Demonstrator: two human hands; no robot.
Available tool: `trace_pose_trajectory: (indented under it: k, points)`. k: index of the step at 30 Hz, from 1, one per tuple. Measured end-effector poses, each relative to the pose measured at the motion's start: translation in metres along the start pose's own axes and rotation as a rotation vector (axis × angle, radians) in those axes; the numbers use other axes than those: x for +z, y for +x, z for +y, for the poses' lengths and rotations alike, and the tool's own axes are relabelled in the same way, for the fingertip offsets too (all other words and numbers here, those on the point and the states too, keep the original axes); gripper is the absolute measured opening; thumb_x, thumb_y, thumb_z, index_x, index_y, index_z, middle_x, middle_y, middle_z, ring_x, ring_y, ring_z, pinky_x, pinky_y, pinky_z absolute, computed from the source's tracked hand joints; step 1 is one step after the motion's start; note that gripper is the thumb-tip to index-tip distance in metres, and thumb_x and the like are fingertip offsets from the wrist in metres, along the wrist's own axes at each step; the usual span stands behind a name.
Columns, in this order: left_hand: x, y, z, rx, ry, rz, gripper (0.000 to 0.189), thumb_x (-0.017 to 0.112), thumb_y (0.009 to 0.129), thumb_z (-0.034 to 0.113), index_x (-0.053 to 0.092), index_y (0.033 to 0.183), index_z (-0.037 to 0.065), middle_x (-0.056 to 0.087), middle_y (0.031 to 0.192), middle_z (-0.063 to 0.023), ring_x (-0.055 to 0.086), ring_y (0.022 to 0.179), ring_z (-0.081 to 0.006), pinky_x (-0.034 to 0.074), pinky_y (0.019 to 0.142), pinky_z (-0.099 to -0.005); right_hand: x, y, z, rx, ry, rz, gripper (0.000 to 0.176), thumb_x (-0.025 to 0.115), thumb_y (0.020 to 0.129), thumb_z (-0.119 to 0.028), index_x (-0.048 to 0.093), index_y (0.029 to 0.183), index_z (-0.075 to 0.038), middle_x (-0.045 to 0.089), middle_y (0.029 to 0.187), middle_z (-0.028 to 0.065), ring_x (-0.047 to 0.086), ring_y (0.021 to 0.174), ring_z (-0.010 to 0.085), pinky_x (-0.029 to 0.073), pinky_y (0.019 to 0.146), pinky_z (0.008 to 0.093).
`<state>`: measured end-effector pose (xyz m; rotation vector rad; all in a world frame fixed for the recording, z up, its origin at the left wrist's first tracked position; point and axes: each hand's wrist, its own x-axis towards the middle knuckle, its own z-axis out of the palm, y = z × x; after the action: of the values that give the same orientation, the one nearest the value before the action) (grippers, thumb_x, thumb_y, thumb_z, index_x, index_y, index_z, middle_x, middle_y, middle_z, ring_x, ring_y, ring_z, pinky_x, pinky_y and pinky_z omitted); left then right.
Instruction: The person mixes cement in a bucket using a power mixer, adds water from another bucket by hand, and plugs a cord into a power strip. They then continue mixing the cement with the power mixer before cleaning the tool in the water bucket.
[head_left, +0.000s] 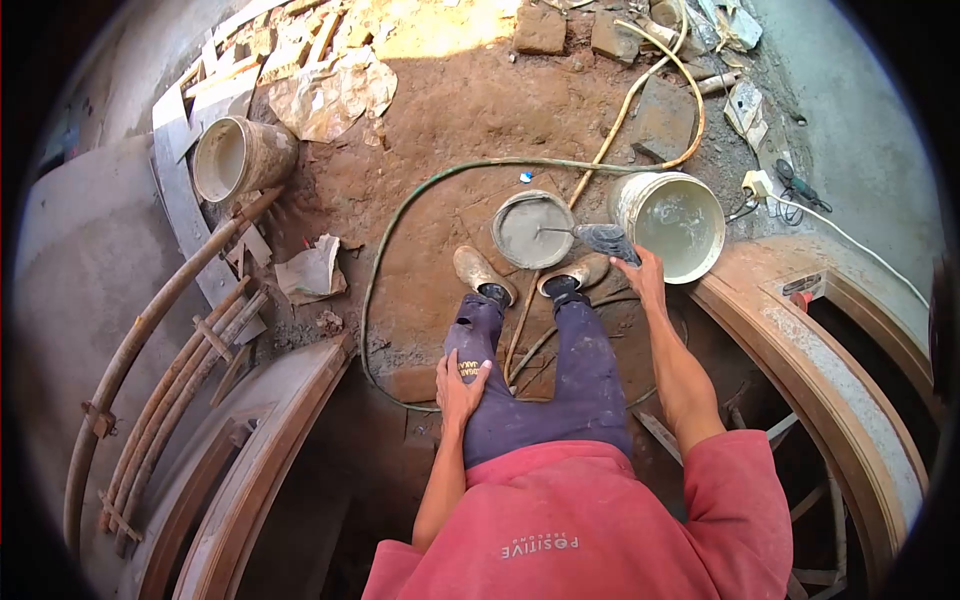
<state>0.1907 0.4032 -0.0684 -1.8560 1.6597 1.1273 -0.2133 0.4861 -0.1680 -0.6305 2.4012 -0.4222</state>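
Observation:
My right hand (645,272) is closed round the grip of a dark power mixer (606,240), held out over a bucket of grey mix (533,230). The mixer's thin rod reaches into the mix near the middle of that bucket. Just right of my right hand stands a large white bucket (667,228) holding cloudy liquid. My left hand (461,387) rests on my left thigh, fingers spread on the dark trousers (540,410), holding nothing.
A hose (385,235) loops round my feet. Another bucket (243,158) stands at upper left, near wooden poles (150,318). Wooden frames (815,370) flank me on both sides. A white cable (850,238) runs along the right. Broken blocks (540,30) lie at the top.

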Motion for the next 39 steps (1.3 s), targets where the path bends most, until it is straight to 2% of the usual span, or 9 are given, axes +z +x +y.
trace_pose_trajectory:
  k: [4,5,6,9,11,16,20,23,39]
  points:
    - [0.0,0.024,-0.017,0.02,-0.101,-0.018,0.083,0.065,0.085,0.06,0.047,0.146,0.007,0.041,0.15,-0.0191,0.042,0.137,-0.0379,0.036,0.111,-0.0477,0.029,-0.045,-0.052,-0.041,0.109,-0.112,0.049,0.082,0.075,-0.036,0.073,0.109,-0.003,0.073,0.09,0.0219,0.071,0.086,0.0381,0.054,0.078,0.0422]
    - [0.003,0.025,-0.022,0.018,-0.071,-0.051,0.082,0.066,0.085,0.059,0.047,0.145,0.007,0.04,0.15,-0.019,0.042,0.137,-0.0383,0.036,0.111,-0.0483,0.04,-0.047,-0.054,0.028,0.115,-0.192,0.049,0.082,0.076,-0.038,0.073,0.106,0.0,0.073,0.088,0.0224,0.072,0.084,0.0365,0.054,0.076,0.0416]
    - [0.006,0.027,-0.028,0.017,-0.04,-0.086,0.08,0.066,0.085,0.058,0.048,0.145,0.007,0.038,0.151,-0.0189,0.042,0.137,-0.0387,0.036,0.111,-0.0488,0.045,-0.048,-0.066,0.301,0.173,-0.331,0.048,0.08,0.078,-0.04,0.073,0.098,0.004,0.072,0.081,0.0237,0.072,0.078,0.0361,0.054,0.074,0.0427]
    - [0.02,0.027,-0.041,-0.002,-0.138,-0.143,0.084,0.065,0.085,0.06,0.043,0.148,0.01,0.033,0.154,-0.0194,0.039,0.138,-0.0418,0.035,0.108,-0.0581,0.047,-0.054,-0.081,0.277,0.081,-0.292,0.05,0.08,0.079,-0.041,0.071,0.09,0.007,0.07,0.073,0.0241,0.072,0.073,0.0368,0.053,0.073,0.0436]
    - [0.032,0.022,-0.044,-0.014,-0.171,-0.138,0.084,0.065,0.085,0.06,0.043,0.148,0.01,0.033,0.154,-0.0197,0.039,0.137,-0.0424,0.036,0.108,-0.0582,0.045,-0.054,-0.081,0.045,-0.016,-0.126,0.049,0.08,0.08,-0.04,0.071,0.087,0.007,0.068,0.068,0.022,0.07,0.067,0.0358,0.053,0.071,0.0437]
    - [0.054,0.008,-0.038,-0.08,-0.257,-0.092,0.087,0.067,0.084,0.059,0.037,0.151,0.012,0.032,0.153,-0.0215,0.041,0.135,-0.0449,0.038,0.106,-0.0581,0.009,-0.067,-0.111,-0.142,-0.07,-0.131,0.048,0.079,0.08,-0.039,0.07,0.086,0.007,0.066,0.064,0.0231,0.067,0.063,0.0374,0.051,0.067,0.0439]
    - [0.075,-0.005,-0.019,-0.237,-0.274,-0.122,0.104,0.071,0.078,0.062,0.022,0.157,0.016,0.03,0.154,-0.0253,0.041,0.135,-0.0466,0.037,0.106,-0.0584,-0.011,-0.087,-0.126,-0.236,-0.248,-0.197,0.047,0.079,0.081,-0.037,0.07,0.09,0.008,0.066,0.071,0.0284,0.069,0.07,0.0405,0.051,0.067,0.0447]
    - [0.096,-0.008,-0.005,-0.317,-0.254,-0.132,0.113,0.072,0.075,0.065,0.014,0.159,0.017,0.028,0.155,-0.0284,0.041,0.135,-0.0472,0.037,0.107,-0.0576,0.0,-0.08,-0.108,-0.468,-0.366,-0.172,0.047,0.08,0.08,-0.039,0.071,0.09,0.005,0.065,0.072,0.0293,0.067,0.075,0.045,0.052,0.067,0.0491]
    - [0.138,-0.005,0.013,-0.478,-0.349,0.012,0.108,0.075,0.074,0.062,0.024,0.156,0.014,0.038,0.148,-0.0296,0.056,0.12,-0.0468,0.045,0.099,-0.0502,0.041,-0.033,-0.079,-0.614,-0.582,-0.318,0.053,0.077,0.078,-0.053,0.073,0.084,-0.001,0.067,0.074,0.0268,0.067,0.076,0.0443,0.052,0.071,0.0509]
